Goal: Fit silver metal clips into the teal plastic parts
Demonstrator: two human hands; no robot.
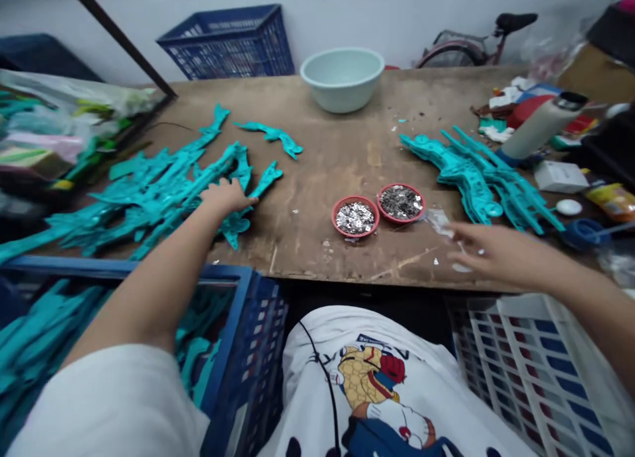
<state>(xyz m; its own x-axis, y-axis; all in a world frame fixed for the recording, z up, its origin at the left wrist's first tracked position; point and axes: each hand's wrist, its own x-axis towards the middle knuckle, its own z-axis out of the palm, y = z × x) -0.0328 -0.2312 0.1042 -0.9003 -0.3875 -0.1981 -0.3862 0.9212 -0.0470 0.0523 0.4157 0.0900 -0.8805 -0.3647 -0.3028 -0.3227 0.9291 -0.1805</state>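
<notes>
My left hand reaches onto a loose heap of turquoise plastic parts on the left of the wooden table; its fingers are spread over them. My right hand is above the table's right front, blurred, with its fingers apart near a small clear plastic piece. Between the hands stand two red baskets, the left one and the right one, both full of small silvery metal pieces. A single turquoise part lies beyond the heap. More turquoise parts are stacked at the right.
A pale green basin stands at the table's back edge. Blue crates are behind the table and at the lower left. A white crate is at the lower right. A bottle, a small white box and clutter fill the right side.
</notes>
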